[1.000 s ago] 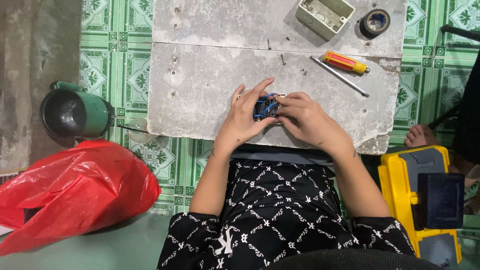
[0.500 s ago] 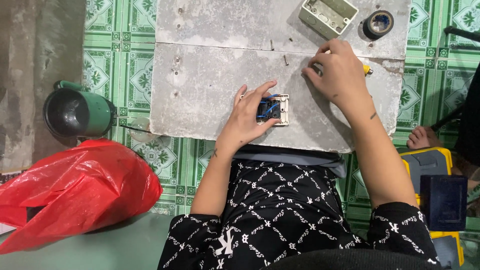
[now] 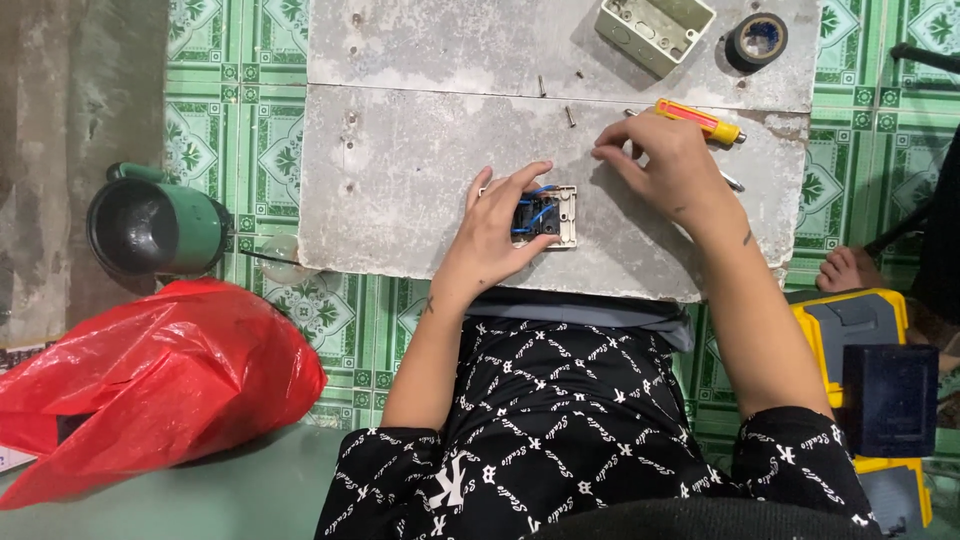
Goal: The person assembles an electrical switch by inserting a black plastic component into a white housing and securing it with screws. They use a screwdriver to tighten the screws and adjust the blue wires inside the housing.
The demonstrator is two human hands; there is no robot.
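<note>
My left hand rests on a grey concrete slab and holds down a white switch plate lying face down, blue wires showing on its back. My right hand hovers to the right of it with fingertips pinched together just above the slab. Whether they hold anything is hidden. Under and behind this hand lie an orange and yellow screwdriver and a thin metal rod. A loose screw lies just left of the pinched fingers.
A beige junction box and a roll of black tape sit at the slab's far edge. On the green tiled floor are a green pot, a red plastic bag, a yellow and black tool case and another person's foot.
My right hand left the switch plate, reached up to the screwdriver, and has now come partway back with pinched fingers. My left hand stayed on the plate.
</note>
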